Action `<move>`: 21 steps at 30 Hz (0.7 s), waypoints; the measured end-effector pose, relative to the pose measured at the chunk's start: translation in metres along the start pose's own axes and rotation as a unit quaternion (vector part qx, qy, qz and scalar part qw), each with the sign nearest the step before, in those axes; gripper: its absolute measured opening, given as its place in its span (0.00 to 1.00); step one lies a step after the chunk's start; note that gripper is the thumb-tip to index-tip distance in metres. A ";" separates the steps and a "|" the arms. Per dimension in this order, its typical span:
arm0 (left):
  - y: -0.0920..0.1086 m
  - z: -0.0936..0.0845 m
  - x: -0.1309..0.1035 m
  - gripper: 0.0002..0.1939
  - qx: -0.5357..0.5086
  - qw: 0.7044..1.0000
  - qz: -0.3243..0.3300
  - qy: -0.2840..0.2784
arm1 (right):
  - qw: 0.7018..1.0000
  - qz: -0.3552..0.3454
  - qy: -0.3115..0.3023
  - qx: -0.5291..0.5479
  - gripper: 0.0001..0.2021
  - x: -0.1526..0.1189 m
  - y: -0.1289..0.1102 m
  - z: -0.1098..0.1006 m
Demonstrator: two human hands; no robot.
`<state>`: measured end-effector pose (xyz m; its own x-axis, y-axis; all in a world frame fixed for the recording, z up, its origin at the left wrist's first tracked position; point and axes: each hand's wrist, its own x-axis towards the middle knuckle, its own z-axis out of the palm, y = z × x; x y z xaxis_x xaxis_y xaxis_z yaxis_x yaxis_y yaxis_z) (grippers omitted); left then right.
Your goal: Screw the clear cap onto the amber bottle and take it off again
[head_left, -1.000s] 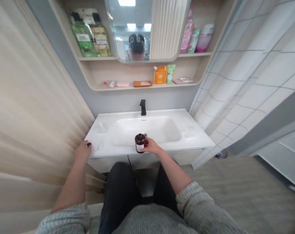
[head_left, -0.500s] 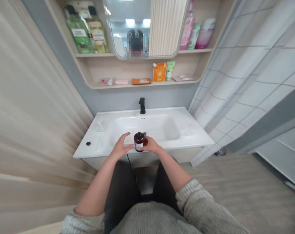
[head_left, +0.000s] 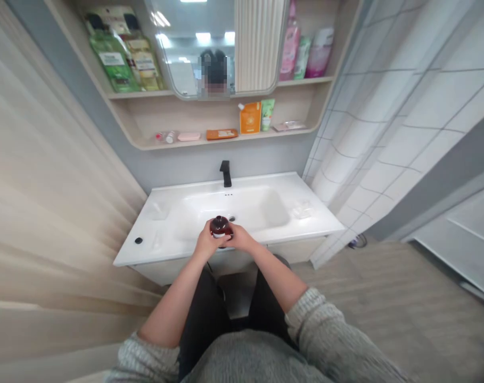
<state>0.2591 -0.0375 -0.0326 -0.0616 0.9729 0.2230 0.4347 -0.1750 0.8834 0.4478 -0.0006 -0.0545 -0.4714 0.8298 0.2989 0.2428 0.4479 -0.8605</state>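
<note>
A dark brown bottle [head_left: 220, 225] with a white label and a short open-looking neck is held upright over the front edge of the white sink [head_left: 261, 199]. My left hand [head_left: 208, 242] is closed around its left side. My right hand [head_left: 238, 236] grips the right side, and the two hands nearly meet in front, covering much of the label. To the left on the countertop lies a small black round cap-like piece [head_left: 138, 241].
A black faucet [head_left: 226, 173] stands behind the basin. Clear dishes [head_left: 301, 210] sit on the counter. Above, a shelf [head_left: 178, 144] holds an orange pouch [head_left: 250, 117], a green tube [head_left: 267, 114] and several small items. Curtains [head_left: 66, 186] hang at the left.
My left hand has closed onto the bottle, where before it was apart with fingers spread. My right hand stays on the bottle. The view has shifted slightly.
</note>
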 end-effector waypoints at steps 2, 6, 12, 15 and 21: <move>0.000 0.002 0.002 0.42 0.019 1.000 -0.012 0.015 | 1.000 0.002 -0.003 -0.015 0.31 -0.001 -0.005 0.000; -0.001 0.004 0.006 0.39 0.040 0.999 0.009 0.024 | 1.000 0.000 -0.006 0.007 0.37 -0.013 -0.009 -0.008; -0.012 -0.001 0.023 0.40 0.066 0.996 0.028 0.060 | 0.957 0.076 0.273 -0.058 0.24 -0.074 0.015 -0.088; -0.023 -0.008 0.039 0.41 0.092 0.993 0.022 0.075 | 0.863 0.125 0.461 -0.164 0.24 -0.106 0.038 -0.150; -0.046 -0.022 0.059 0.41 0.094 0.989 -0.008 0.110 | 0.775 0.180 0.526 -0.299 0.52 -0.112 0.077 -0.223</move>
<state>0.2156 0.0247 -0.0514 -0.2545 0.9153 0.3122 0.5904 -0.1086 0.7998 0.7080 0.0151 -0.0620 0.5953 0.6081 0.5252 0.6954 -0.0625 -0.7159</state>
